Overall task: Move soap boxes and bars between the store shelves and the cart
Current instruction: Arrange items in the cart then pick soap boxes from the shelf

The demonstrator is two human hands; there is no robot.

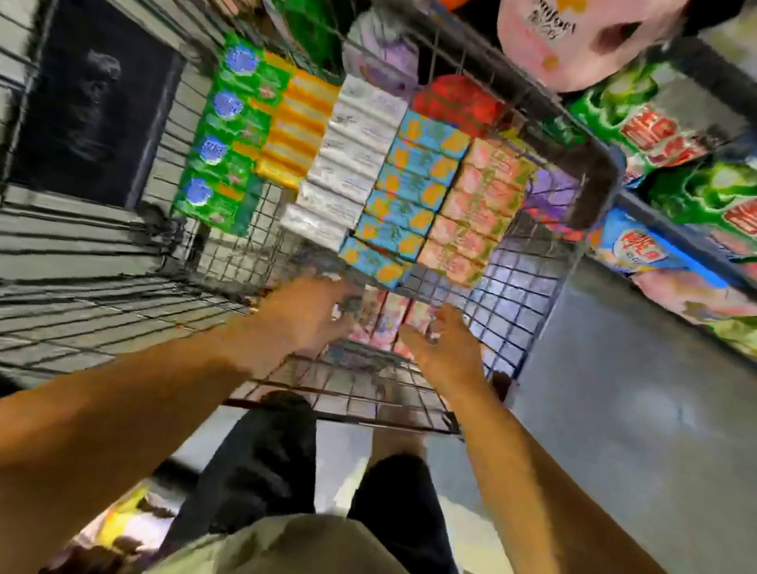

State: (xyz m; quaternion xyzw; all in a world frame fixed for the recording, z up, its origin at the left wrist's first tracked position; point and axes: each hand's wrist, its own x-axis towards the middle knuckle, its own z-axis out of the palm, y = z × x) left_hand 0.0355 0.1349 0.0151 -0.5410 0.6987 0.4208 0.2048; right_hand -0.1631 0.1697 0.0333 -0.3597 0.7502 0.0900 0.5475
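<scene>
**Hands at a pink stack in the cart**

Cart fills the middle of the head view, wire walls all round, floor to its right. Shelves run beyond the cart's right wall, packed with green and pink pouches; view is blurred, labels unreadable.

Inside the cart, soap boxes lie in five rows side by side, from its left wall: green row, orange row, white row, blue row, pink row. Rows touch each other. A red pack and a lilac pack sit past the rows at the cart's far end. A pink round pack is above the far rim.

Near the cart's close end, a small pink stack stands just below the blue row. Left hand is against its left side, fingers curled at it. Right hand is at its right side, fingers fairly straight, thumb up. Too blurred to tell whether either hand truly grasps the stack or only touches it.

Dark trousers show below the cart.
</scene>
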